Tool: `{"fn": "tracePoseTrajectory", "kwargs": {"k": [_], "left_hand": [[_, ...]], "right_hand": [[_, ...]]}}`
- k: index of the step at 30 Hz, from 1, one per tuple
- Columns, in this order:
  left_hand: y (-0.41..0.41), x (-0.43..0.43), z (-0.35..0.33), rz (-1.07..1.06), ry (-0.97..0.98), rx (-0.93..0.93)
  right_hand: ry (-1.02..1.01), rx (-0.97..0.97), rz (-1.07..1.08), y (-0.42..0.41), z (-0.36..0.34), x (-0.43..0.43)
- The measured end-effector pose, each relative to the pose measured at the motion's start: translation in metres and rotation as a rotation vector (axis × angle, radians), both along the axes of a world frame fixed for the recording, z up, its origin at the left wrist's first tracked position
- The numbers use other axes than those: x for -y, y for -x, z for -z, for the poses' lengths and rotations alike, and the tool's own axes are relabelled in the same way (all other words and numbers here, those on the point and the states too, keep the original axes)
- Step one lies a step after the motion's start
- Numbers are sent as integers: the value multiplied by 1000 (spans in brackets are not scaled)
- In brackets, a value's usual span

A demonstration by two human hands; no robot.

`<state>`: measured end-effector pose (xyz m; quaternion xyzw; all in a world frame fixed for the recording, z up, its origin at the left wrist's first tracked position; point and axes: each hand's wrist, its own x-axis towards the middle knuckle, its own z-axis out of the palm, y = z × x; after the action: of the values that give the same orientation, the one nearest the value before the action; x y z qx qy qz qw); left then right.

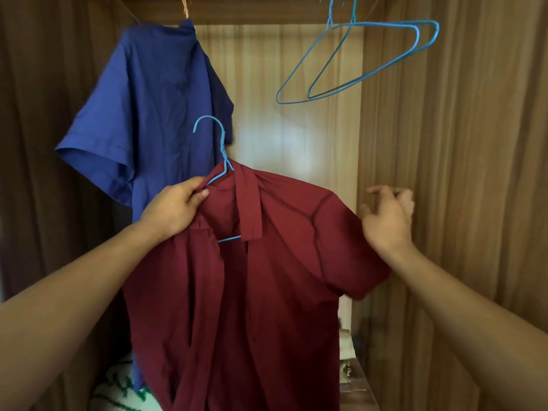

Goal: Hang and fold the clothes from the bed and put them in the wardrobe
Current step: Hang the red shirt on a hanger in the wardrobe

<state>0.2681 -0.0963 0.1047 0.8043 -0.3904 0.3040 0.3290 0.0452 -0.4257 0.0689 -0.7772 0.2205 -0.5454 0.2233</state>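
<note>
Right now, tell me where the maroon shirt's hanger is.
Head view, centre-left: the blue hanger is inside the maroon shirt, held by the left hand, in front of the blue shirt.

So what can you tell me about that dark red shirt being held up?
The dark red shirt is short-sleeved, collared, of thin woven-looking cloth, its front open. It sits crookedly on a blue wire hanger whose hook points up, caught on nothing. The left hand grips cloth and hanger at one shoulder, holding it up before the wardrobe. The right hand is beside the other shoulder, gripping nothing. The hem runs out of view below.
</note>
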Motion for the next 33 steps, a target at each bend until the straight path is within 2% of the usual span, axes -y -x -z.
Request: {"fn": "tracePoseTrajectory", "kwargs": {"k": [6,9,11,14,20,23,28,31,33], "left_hand": [[17,12,-5,99,-11,34],[29,17,-8,145,-25,54],[37,21,-9,175,-54,100],[49,33,-9,159,-125,216],[92,55,-22,-28,27,440],[107,60,-30,20,139,361],[120,70,-40,67,282,315],[125,81,-38,72,306,243],[136,95,-24,203,166,252]], "right_hand": [[463,-303,-124,-25,-19,-37],[533,-420,-188,-33,-35,-50],[541,-357,-293,-36,-43,-58],[615,-210,-318,-38,-49,-69],[684,-219,-114,-33,-63,-72],[711,-260,-34,-26,-71,-59],[842,-453,170,-16,-75,-42],[784,-355,200,-9,-80,-34],[713,-243,171,-6,-88,-32]]}}
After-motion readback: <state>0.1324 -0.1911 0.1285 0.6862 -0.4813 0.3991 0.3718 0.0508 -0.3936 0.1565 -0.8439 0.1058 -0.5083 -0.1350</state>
